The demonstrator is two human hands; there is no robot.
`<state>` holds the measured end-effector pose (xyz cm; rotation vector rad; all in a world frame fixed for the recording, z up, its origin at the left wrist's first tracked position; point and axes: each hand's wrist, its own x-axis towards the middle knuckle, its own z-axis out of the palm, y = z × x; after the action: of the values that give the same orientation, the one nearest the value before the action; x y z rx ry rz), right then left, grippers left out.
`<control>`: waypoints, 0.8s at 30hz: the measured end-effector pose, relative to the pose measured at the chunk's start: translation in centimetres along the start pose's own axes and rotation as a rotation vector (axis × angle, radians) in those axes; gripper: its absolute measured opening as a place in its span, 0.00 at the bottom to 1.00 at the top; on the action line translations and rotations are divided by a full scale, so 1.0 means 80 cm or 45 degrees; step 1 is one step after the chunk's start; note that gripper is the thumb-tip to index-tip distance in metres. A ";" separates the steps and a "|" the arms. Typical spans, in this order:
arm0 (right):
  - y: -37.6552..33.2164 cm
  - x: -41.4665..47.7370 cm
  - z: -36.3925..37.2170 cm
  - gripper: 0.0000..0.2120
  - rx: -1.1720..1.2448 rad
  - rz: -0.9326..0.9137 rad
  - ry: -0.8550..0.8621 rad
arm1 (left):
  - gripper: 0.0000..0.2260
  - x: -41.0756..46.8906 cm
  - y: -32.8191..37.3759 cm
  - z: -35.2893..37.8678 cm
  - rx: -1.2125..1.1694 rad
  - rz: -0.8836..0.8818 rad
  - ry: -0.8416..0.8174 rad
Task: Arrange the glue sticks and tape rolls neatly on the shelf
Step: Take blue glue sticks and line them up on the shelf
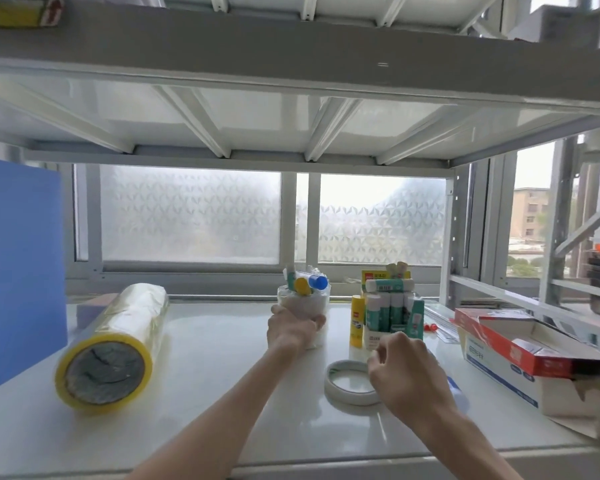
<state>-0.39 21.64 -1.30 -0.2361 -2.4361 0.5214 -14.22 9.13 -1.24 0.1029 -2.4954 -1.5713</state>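
My left hand (pixel 293 329) grips a clear plastic bag (pixel 305 301) standing on the white shelf (pixel 205 375), with glue sticks poking from its top, one with a yellow cap and one with a blue cap. My right hand (pixel 407 374) hovers with curled fingers over the right edge of a white tape roll (pixel 349 384) lying flat; whether it touches the roll I cannot tell. Behind it stand a yellow glue stick (pixel 357 322) and a display box of teal-and-white glue sticks (pixel 394 311). A long sleeve of yellow-cored clear tape rolls (pixel 113 344) lies at the left.
An open red-and-white cardboard box (pixel 520 358) sits at the right edge of the shelf. A blue board (pixel 18 271) stands at the far left. The upper shelf (pixel 291 53) hangs low overhead. A frosted window lies behind.
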 end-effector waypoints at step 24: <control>-0.320 -0.030 0.150 0.27 1.360 0.353 -0.948 | 0.16 -0.025 -0.131 -0.329 -0.550 -0.143 -0.072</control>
<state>-6.92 -5.93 -0.49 0.1127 -2.3608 2.2283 -7.48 -18.43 0.18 0.1390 -2.1593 -2.1454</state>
